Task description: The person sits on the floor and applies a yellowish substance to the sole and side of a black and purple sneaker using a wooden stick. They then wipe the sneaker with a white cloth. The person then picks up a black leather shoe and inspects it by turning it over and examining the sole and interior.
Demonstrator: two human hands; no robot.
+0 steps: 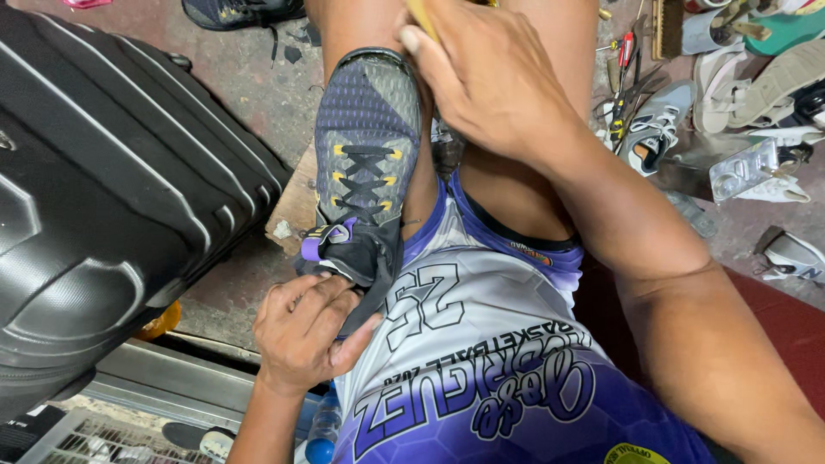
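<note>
A grey and purple sports shoe [368, 137] with black laces and yellow eyelets lies on my left thigh, toe pointing away from me. My left hand [302, 331] grips its heel end, fingers curled around the collar. My right hand [490, 73] presses against the shoe's right side near the toe and holds a thin yellowish tool [423, 17], most of it hidden by my fingers. I wear white and purple patterned shorts [481, 344].
A large black hard-shell suitcase [103, 189] fills the left. A wooden block [296, 206] sits under the shoe. Several shoes, sandals and hand tools [730, 94] lie scattered on the floor at right. A metal sill [172, 382] runs along the lower left.
</note>
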